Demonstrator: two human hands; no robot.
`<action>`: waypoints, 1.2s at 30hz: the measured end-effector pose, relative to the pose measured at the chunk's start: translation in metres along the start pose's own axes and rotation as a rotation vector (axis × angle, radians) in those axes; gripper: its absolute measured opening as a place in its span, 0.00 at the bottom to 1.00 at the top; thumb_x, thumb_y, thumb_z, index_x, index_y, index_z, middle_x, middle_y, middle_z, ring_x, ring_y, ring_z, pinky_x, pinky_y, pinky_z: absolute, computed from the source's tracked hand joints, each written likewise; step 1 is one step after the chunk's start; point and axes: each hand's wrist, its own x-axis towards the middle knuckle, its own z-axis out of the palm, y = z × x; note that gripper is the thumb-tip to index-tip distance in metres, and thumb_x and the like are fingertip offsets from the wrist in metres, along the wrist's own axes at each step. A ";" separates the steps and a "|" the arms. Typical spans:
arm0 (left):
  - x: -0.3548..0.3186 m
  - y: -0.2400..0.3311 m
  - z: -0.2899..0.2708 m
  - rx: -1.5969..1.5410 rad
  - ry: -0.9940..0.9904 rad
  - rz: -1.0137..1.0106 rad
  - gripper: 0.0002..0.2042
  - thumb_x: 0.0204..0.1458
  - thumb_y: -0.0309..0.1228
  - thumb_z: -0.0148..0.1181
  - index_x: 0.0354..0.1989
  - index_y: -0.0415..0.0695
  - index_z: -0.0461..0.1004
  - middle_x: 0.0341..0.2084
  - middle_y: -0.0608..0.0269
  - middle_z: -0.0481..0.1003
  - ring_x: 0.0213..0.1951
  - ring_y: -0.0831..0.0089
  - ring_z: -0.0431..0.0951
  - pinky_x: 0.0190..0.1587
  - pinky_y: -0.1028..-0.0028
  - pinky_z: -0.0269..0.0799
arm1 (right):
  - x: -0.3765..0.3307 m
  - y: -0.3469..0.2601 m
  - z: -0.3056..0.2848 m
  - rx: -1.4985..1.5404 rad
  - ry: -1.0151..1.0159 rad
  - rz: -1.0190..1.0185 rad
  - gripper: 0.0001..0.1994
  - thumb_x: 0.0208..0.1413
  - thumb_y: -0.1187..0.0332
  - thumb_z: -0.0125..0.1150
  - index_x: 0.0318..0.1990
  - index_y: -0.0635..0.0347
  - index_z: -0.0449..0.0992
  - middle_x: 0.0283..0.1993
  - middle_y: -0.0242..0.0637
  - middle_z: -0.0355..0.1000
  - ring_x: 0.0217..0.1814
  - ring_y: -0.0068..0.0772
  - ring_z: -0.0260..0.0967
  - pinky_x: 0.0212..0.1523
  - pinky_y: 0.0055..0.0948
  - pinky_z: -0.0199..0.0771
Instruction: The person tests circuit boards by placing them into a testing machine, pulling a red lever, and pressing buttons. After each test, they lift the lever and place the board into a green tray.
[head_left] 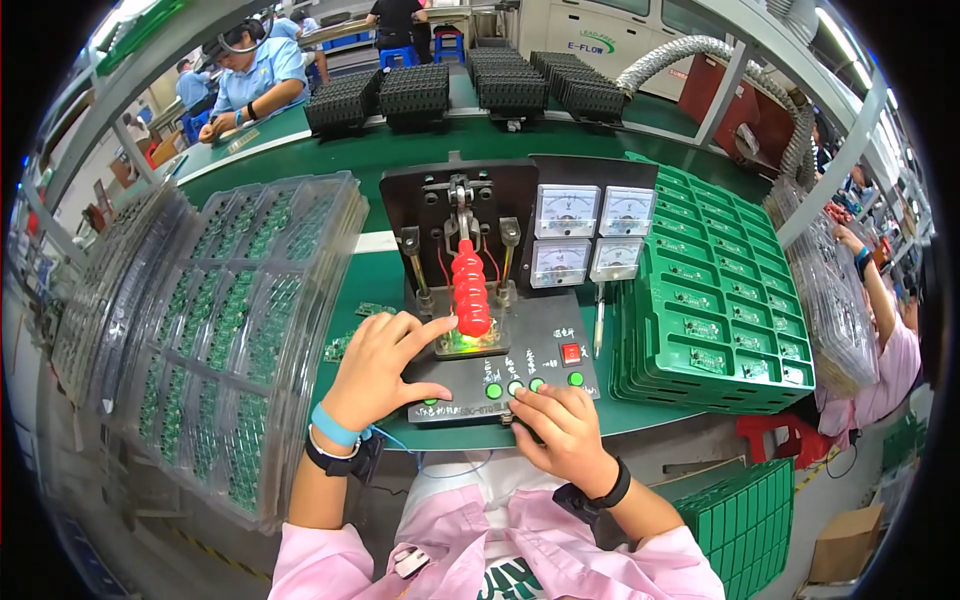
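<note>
A black test fixture (460, 390) stands in front of me, with a toggle clamp whose ribbed red handle (470, 290) points down. Beneath the handle's tip, a small spot glows yellow-green on the fixture's bed. My left hand (375, 370) is open, its index finger reaching beside the handle's lower end and its thumb over the panel near a green button. My right hand (560, 430) has its fingers extended over the front row of green buttons (494, 391), fingertips at the middle ones; it holds nothing. Several analog meters (567, 212) stand upright behind the panel, beside a red rocker switch (571, 354).
Clear plastic trays (345, 230) of small green circuit boards are stacked at left. Stacked green trays (640, 345) with boards stand at right, a pen-like tool (599, 325) beside them. Loose boards (375, 309) lie left of the fixture. Black racks (415, 95) line the back; co-workers sit beyond.
</note>
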 end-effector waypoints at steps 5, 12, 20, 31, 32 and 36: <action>-0.019 0.002 0.004 -0.032 0.078 -0.059 0.39 0.36 0.46 0.73 0.62 0.54 0.68 0.40 0.59 0.67 0.42 0.59 0.68 0.49 0.61 0.65 | 0.110 -0.001 -0.022 0.226 0.018 -0.378 0.16 0.42 0.70 0.69 0.42 0.58 0.78 0.46 0.37 0.77 0.47 0.37 0.75 0.39 0.35 0.73; -0.041 0.009 -0.002 0.019 0.247 -0.214 0.26 0.43 0.40 0.70 0.54 0.49 0.73 0.48 0.56 0.70 0.50 0.55 0.70 0.52 0.58 0.65 | 0.236 0.012 -0.041 0.325 0.334 -0.471 0.17 0.51 0.74 0.57 0.51 0.63 0.75 0.59 0.44 0.72 0.62 0.42 0.69 0.61 0.35 0.64; -0.103 -0.026 -0.003 0.101 0.246 -0.565 0.09 0.47 0.25 0.65 0.37 0.41 0.76 0.43 0.57 0.71 0.47 0.54 0.72 0.48 0.61 0.69 | 0.098 0.017 -0.014 0.526 0.110 0.463 0.04 0.58 0.74 0.55 0.37 0.66 0.74 0.37 0.31 0.69 0.36 0.19 0.64 0.41 0.20 0.65; -0.102 -0.023 -0.005 -0.016 0.318 -0.409 0.08 0.47 0.18 0.61 0.36 0.39 0.75 0.34 0.55 0.74 0.37 0.53 0.76 0.38 0.62 0.73 | 0.101 0.000 0.013 0.486 -0.282 0.493 0.14 0.46 0.73 0.69 0.42 0.65 0.77 0.32 0.29 0.65 0.28 0.17 0.58 0.29 0.21 0.60; -0.097 -0.016 -0.008 -0.018 0.318 -0.406 0.08 0.47 0.18 0.61 0.36 0.39 0.75 0.34 0.55 0.74 0.37 0.53 0.76 0.38 0.62 0.73 | 0.102 0.001 0.012 0.484 -0.280 0.495 0.14 0.46 0.73 0.69 0.42 0.65 0.77 0.32 0.29 0.65 0.28 0.17 0.58 0.29 0.21 0.60; -0.070 0.018 -0.018 0.001 0.417 -0.267 0.09 0.46 0.16 0.59 0.36 0.39 0.76 0.33 0.55 0.76 0.36 0.55 0.78 0.38 0.62 0.75 | 0.104 0.006 0.011 0.474 -0.328 0.617 0.18 0.42 0.69 0.71 0.41 0.67 0.77 0.30 0.37 0.64 0.28 0.30 0.63 0.32 0.30 0.66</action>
